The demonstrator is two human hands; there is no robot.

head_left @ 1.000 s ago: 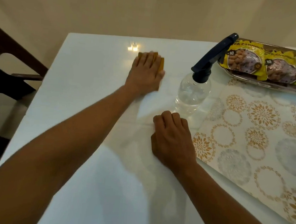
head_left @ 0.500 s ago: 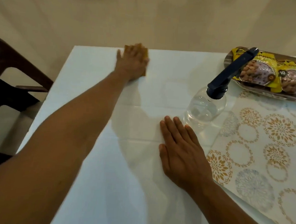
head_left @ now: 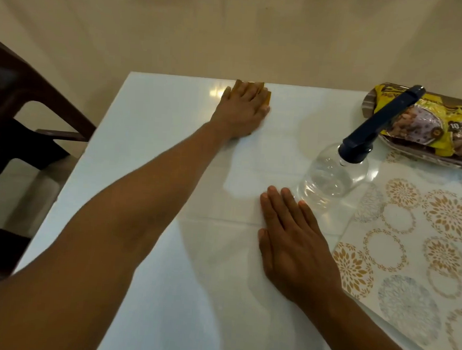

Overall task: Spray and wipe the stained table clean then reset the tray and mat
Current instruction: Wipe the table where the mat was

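Left hand [head_left: 242,111], fingers flat, presses one yellow cloth [head_left: 267,94] at the white counter's [head_left: 144,147] far edge. Right hand [head_left: 293,242] lies flat, fingers straight. One clear plastic, blue-nozzled spray bottle [head_left: 332,179] stands between it and one packet-laden tray [head_left: 367,105], beside one floral mat [head_left: 416,242].

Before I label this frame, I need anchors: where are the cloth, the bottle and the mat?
cloth [head_left: 267,96]: head view, on its yellow corner that shows.
bottle [head_left: 330,179]: head view, on its clear body.
mat [head_left: 416,242]: head view, on its patterned middle.
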